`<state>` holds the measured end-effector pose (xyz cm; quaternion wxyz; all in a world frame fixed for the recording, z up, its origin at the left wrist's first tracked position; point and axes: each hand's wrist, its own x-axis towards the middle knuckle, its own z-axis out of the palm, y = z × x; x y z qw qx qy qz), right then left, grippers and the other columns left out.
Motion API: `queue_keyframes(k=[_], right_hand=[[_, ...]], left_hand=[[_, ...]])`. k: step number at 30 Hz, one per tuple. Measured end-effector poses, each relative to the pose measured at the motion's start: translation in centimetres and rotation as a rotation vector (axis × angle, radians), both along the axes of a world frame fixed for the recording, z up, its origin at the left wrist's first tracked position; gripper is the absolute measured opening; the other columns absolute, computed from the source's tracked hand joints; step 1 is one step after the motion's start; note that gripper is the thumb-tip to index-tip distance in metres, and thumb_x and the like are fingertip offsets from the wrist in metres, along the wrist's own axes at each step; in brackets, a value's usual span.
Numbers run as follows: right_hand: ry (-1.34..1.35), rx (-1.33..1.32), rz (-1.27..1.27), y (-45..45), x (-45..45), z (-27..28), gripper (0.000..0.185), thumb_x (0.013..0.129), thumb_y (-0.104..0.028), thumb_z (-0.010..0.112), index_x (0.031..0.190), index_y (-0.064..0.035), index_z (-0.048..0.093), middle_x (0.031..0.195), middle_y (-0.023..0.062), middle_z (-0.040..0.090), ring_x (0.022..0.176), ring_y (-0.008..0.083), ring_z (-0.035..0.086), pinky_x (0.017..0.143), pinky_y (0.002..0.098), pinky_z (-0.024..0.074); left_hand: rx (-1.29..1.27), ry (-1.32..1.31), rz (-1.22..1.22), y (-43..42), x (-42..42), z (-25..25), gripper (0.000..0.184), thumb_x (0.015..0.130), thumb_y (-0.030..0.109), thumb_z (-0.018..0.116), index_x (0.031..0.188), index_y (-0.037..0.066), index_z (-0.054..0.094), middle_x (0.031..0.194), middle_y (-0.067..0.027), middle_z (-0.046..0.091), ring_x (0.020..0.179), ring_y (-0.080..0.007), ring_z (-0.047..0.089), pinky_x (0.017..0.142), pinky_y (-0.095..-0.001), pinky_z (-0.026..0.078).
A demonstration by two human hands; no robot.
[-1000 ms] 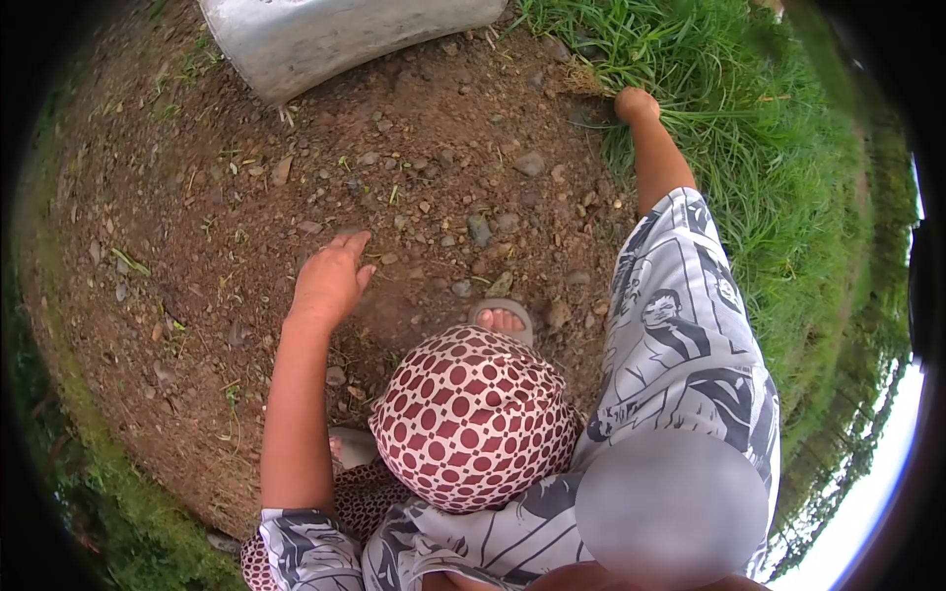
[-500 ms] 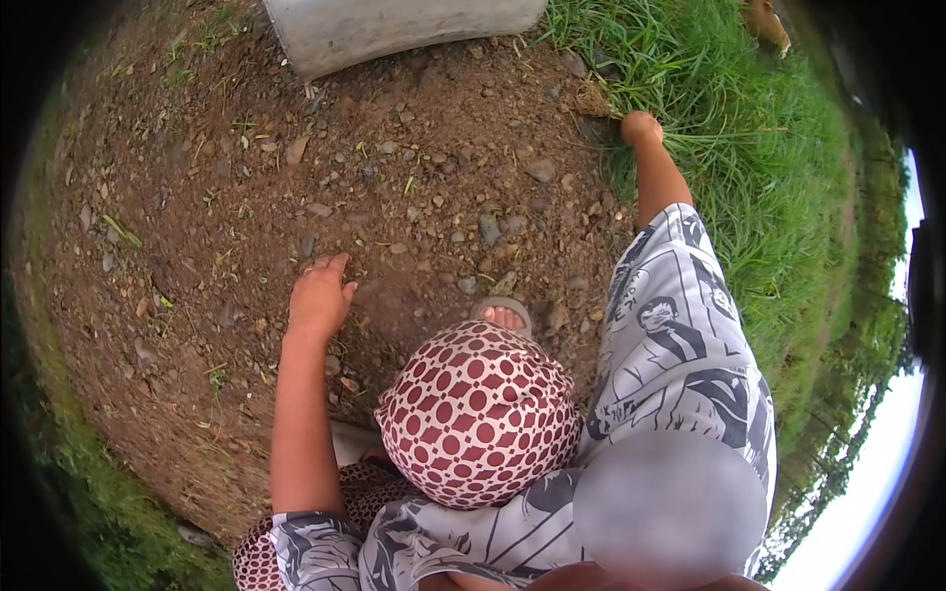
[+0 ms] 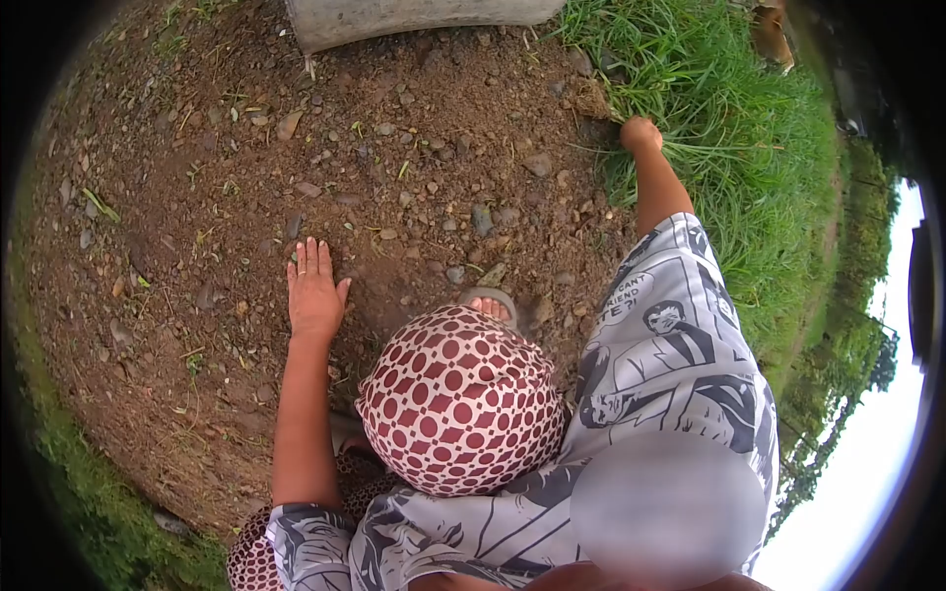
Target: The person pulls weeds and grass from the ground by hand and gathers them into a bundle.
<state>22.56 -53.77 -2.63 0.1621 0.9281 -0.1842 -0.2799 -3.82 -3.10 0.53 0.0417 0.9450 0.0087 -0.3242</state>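
While the right hand (image 3: 641, 134) stays curled at the edge of the grass (image 3: 734, 138), its fist looks closed around a bunch of blades, which fan out away from it; the fingers themselves are largely hidden. The grass stands along the right border of the bare soil (image 3: 207, 261), with a dry brown clump (image 3: 592, 98) just beside the fist.

What has changed is the left hand (image 3: 315, 303): half a second ago its fingers were bunched, and now it is flat, palm down and fingers spread, holding nothing. I judge that the right hand does the gripping while the left stays free, perhaps for balance; whether its palm touches the soil I cannot tell.

Both arms reach forward, the right one farther, around a knee under patterned cloth (image 3: 463, 404). Beyond, a pale container (image 3: 424, 22) now shows less of itself at the top edge.
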Motion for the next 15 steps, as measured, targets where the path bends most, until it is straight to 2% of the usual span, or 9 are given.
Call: queue_keyframes(k=[4,10,13,15], right_hand=[[-0.005,-0.01,-0.001,-0.5,0.3,-0.4,0.031,0.082,-0.015,0.043,0.109,-0.0047,0.055,0.117,0.0143,0.052,0.106,0.0288,0.052,0.084,0.0385,0.0447],[0.078,-0.03,0.089,0.9,-0.4,0.9,0.031,0.083,-0.014,0.041,0.11,-0.0058,0.055,0.116,0.0132,0.053,0.107,0.0278,0.051,0.084,0.0367,0.0449],[0.04,-0.035,0.05,2.5,-2.3,3.4,0.03,0.083,-0.014,0.041,0.107,-0.0056,0.057,0.116,0.0127,0.053,0.107,0.0265,0.051,0.085,0.0364,0.0448],[-0.001,-0.033,0.076,1.4,-2.8,2.7,0.029,0.082,-0.015,0.042,0.105,-0.0053,0.058,0.113,0.013,0.055,0.104,0.0271,0.053,0.083,0.0358,0.0458]], left_hand=[[-0.026,-0.141,0.009,0.2,0.2,0.4,0.059,0.085,0.029,0.046,0.133,0.002,0.023,0.141,-0.0128,0.018,0.131,-0.0256,0.014,0.107,-0.039,0.013],[-0.012,-0.2,0.04,1.5,2.3,0.5,0.057,0.086,0.029,0.045,0.133,0.002,0.025,0.14,-0.0117,0.02,0.131,-0.0245,0.015,0.107,-0.038,0.012],[-0.029,-0.248,0.044,1.0,4.2,0.9,0.056,0.086,0.028,0.045,0.132,0.003,0.026,0.14,-0.0114,0.021,0.13,-0.0243,0.016,0.107,-0.0378,0.013],[-0.065,-0.286,0.051,0.6,5.5,1.3,0.056,0.086,0.028,0.045,0.132,0.003,0.026,0.14,-0.0112,0.022,0.13,-0.0242,0.017,0.107,-0.0379,0.014]])
